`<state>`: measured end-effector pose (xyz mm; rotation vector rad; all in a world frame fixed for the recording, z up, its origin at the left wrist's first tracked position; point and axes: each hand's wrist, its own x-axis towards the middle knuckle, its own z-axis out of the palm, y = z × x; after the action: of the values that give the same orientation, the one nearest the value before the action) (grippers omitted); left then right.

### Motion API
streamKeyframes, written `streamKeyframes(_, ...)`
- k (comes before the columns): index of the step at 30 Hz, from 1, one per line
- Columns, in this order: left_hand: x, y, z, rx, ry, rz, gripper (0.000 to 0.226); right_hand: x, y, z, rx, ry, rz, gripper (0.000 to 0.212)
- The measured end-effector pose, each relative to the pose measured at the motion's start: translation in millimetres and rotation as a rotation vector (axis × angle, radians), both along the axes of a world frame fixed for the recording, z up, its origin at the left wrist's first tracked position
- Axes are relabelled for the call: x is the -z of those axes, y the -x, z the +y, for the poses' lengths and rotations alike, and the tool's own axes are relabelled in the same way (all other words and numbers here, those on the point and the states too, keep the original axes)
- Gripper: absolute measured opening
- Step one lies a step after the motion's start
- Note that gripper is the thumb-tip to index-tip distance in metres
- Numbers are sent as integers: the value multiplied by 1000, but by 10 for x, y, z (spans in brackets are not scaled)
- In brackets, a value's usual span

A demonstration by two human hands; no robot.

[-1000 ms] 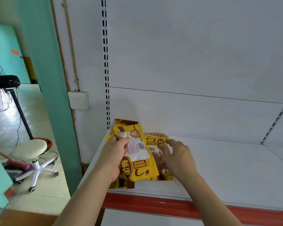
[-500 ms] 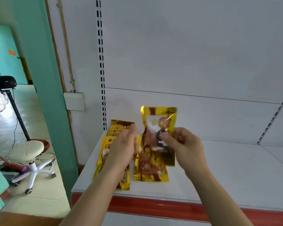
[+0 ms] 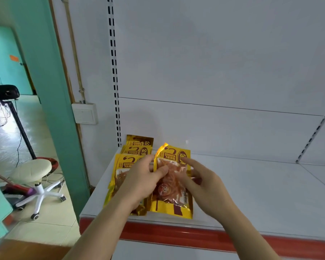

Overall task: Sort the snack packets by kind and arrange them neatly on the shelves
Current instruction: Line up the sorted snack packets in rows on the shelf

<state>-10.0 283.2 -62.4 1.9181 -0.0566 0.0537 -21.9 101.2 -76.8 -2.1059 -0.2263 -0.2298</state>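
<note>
On shelf [image 3: 251, 184], lifted packet [image 3: 172, 177] now lowered, both hands holding

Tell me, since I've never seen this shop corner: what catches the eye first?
The bright yellow snack packet near the front of the white shelf, held between the left hand and the right hand. Just left of it, more yellow packets lie overlapped back toward the wall. The red shelf edge runs beneath, and a white stool stands on the floor at left.
</note>
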Motion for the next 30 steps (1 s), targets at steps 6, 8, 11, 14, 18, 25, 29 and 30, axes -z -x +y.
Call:
streamKeyframes(6,241,126,-13,-95,-798,-322,64,196,8,-15,89,341,-45,30)
streamKeyframes(8,385,149,-29,-67,-901,-419,45,270,34,-18,63,435,-100,31)
streamKeyframes(11,508,204,-44,-52,-935,-448,51,303,109,-15,59,542,-109,33)
streamKeyframes(14,534,240,-36,-53,-954,-434,51,294,163,-3,9,706,-96,59)
streamKeyframes(18,533,281,-33,-81,-967,-403,45,348,214,33,-75,811,-60,81)
streamKeyframes(25,449,335,-62,-113,-943,-399,44,307,266,35,-42,851,-80,91)
streamKeyframes(29,398,379,-112,-105,-895,-478,51,208,385,-33,57,890,-61,93)
streamKeyframes(30,371,382,-143,-72,-873,-495,49,172,446,-69,93,903,-37,98)
